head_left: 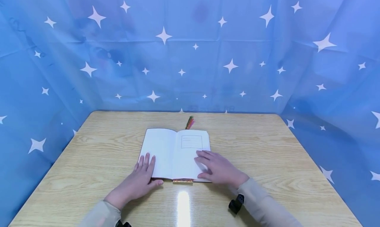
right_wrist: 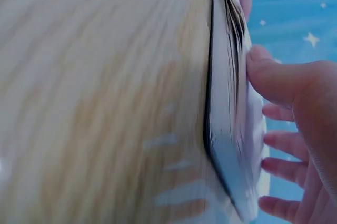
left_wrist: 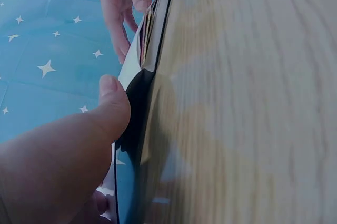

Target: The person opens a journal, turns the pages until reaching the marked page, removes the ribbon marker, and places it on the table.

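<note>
An open notebook (head_left: 161,148) lies flat on the table, with a printed box on its right-hand page. My left hand (head_left: 143,179) rests on the lower left page, fingers extended and thumb along the bottom edge. In the left wrist view that thumb (left_wrist: 113,103) lies by the dark cover edge. My right hand (head_left: 218,167) touches the right page near its outer edge with spread, slightly bent fingers; the right wrist view shows the fingertips (right_wrist: 274,163) against the page over a thick stack of leaves. A patterned strip (head_left: 182,181) pokes out under the pages at the bottom.
A multicoloured tassel (head_left: 190,122) sticks out beyond the notebook's top edge. The light wooden table (head_left: 267,144) ends at a blue curtain (head_left: 196,78) with white stars behind and at both sides. Dark wrist devices, one being this camera mount (head_left: 236,204), sit at the sleeves.
</note>
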Available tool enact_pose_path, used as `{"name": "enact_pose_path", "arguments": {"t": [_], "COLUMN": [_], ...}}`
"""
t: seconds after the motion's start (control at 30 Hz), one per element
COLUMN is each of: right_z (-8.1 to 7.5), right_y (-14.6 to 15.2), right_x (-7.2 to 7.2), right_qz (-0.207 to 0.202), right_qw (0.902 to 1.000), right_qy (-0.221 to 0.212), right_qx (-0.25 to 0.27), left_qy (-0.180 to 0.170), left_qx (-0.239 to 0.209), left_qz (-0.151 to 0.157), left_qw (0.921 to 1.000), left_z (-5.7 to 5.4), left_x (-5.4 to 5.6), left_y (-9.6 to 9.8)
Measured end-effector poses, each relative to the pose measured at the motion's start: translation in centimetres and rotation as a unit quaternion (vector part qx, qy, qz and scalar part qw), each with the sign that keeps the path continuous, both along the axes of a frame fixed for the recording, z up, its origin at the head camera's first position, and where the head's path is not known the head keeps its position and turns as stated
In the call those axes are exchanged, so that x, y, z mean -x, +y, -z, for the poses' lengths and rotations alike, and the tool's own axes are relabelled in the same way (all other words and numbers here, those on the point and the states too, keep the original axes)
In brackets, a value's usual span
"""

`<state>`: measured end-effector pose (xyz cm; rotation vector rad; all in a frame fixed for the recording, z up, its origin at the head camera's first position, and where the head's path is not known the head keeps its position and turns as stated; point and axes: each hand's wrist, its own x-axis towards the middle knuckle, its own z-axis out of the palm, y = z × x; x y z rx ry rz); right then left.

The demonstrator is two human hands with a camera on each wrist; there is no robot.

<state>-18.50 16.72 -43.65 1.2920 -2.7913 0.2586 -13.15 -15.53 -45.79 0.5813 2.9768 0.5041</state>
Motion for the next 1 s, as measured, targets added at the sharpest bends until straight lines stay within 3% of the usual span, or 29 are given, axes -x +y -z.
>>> {"name": "enact_pose_path", "arguments": {"t": [0.4, 0.77, 1.0], "right_z": [0.0, 0.2, 0.4], "right_y": [2.7, 2.6, 2.6], "right_x": [0.7, 0.7, 0.5], "right_qz": [0.037, 0.040, 0.047], "right_qw": [0.9959, 0.9942, 0.9927], "right_qy": [-0.080, -0.098, -0.103], "right_qx": [0.019, 0.019, 0.042], "left_qy": [0.016, 0.005, 0.005], "left_qx": [0.012, 0.024, 0.033], "left_qz": [-0.005, -0.012, -0.011], "left_qw": [0.9998, 0.9996, 0.9994], "left_z": [0.0, -0.1, 0.5], "left_x": [-0.2, -0.3, -0.1], "left_y": [0.5, 0.8, 0.7]}}
